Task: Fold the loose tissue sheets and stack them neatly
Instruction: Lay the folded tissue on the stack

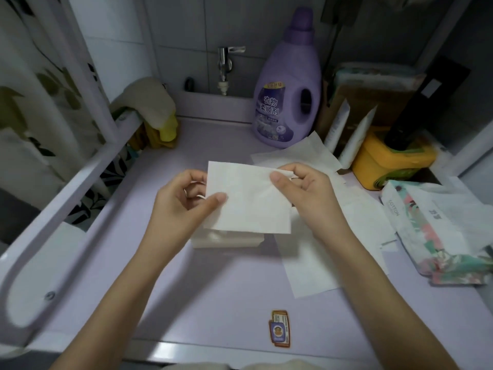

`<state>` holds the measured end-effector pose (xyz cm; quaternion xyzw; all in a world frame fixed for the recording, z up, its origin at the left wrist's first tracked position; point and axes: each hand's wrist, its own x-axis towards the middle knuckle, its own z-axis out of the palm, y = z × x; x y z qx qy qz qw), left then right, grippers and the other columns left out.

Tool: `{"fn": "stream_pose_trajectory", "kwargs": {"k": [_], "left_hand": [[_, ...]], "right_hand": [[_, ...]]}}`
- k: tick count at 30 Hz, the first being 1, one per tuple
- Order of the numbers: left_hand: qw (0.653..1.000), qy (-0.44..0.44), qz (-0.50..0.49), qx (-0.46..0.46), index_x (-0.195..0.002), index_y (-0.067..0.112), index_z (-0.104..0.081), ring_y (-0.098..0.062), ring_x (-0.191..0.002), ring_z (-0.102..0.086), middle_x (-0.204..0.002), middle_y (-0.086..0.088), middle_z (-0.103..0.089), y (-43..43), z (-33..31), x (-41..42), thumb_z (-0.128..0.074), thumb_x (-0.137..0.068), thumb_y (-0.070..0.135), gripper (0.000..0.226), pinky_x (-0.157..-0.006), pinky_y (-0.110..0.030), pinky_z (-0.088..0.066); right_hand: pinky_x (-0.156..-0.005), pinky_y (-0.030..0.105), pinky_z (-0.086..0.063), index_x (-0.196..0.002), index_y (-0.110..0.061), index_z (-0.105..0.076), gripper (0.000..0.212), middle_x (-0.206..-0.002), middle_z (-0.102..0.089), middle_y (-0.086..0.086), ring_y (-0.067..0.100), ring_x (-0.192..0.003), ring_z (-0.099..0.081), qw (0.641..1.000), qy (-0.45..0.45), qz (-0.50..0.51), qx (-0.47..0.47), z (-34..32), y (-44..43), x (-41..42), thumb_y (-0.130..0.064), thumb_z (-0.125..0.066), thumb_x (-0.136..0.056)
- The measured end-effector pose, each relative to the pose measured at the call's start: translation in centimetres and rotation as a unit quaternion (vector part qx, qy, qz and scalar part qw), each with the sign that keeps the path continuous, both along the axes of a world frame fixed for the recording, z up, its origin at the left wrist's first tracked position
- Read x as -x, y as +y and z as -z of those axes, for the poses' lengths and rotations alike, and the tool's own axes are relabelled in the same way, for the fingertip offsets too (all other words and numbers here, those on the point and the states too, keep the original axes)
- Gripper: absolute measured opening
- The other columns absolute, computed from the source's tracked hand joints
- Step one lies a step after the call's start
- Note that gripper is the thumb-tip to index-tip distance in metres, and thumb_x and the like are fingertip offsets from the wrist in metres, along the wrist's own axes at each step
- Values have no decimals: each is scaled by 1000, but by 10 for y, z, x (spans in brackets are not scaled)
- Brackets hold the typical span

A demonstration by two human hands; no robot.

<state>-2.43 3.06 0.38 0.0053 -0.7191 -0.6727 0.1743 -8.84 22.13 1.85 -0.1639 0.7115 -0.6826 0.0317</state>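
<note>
A white tissue sheet [248, 198] is held up in the air over the lilac counter [213, 284]. My left hand [184, 206] pinches its left edge between thumb and fingers. My right hand [304, 188] pinches its upper right corner. Directly under the sheet lies a low stack of folded tissues [226, 240], partly hidden by the sheet. Several loose tissue sheets [333, 236] lie spread flat to the right, and more of them [298, 153] reach back toward the bottle.
A purple softener bottle [289, 84] stands at the back by a tap [224, 62]. A yellow tub [392, 158] and an open tissue pack [437, 236] sit at the right. Cloths [149, 108] hang on a white rail at the left. A sticker [280, 328] marks the counter's front.
</note>
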Motion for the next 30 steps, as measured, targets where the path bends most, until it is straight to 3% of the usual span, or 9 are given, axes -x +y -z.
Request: {"fn": "stream_pose_trajectory", "kwargs": {"k": [2, 7, 13, 16, 22, 30], "left_hand": [[998, -21, -51, -3, -80, 12, -63, -7, -64, -59, -69, 5, -65, -5, 9, 2, -73, -80, 7, 11, -55, -16, -46], [991, -74, -113, 8, -75, 11, -61, -15, -65, -57, -69, -3, -61, -23, 37, 5, -73, -81, 8, 14, -55, -23, -44], [983, -83, -124, 107, -69, 14, -58, -14, -60, -49, -61, 5, -52, -31, 54, 6, -74, -83, 17, 21, -59, -31, -39], [980, -91, -124, 122, -67, 14, -57, -13, -57, -44, -55, 10, -48, -30, 57, 3, -72, -84, 20, 23, -58, -30, -36], [976, -108, -127, 142, -66, 13, -58, -14, -54, -41, -51, 9, -47, -31, 54, 2, -72, -84, 22, 24, -57, -30, -35], [974, -138, -117, 138, -63, 14, -56, -10, -50, -37, -48, 11, -44, -30, 55, 3, -72, -83, 22, 27, -55, -26, -32]], "right_hand": [[-49, 17, -45, -91, -4, -67, 13, -65, -69, 1, 8, -53, -62, 998, -54, -16, -30, 6, -3, 3, -16, -62, -93], [-46, 18, -34, -58, -12, -53, 38, -49, -60, 4, 13, -42, -45, 977, -104, -47, -181, 30, -7, 10, -27, -66, -91], [-64, 34, -44, -67, 8, -59, 45, -43, -54, 2, 21, -47, -48, 983, -76, -9, -166, 51, -16, 14, -30, -66, -90], [-58, 29, -35, -61, 1, -58, 45, -39, -47, -5, 14, -44, -40, 980, -64, 13, -190, 55, -18, 16, -32, -65, -91], [-57, 29, -34, -53, -12, -50, 46, -40, -44, -7, 14, -44, -38, 977, -60, 38, -201, 61, -17, 19, -34, -66, -90], [-57, 28, -34, -62, -4, -58, 43, -41, -46, -8, 12, -43, -40, 974, -67, 51, -210, 69, -16, 24, -38, -67, -87]]}}
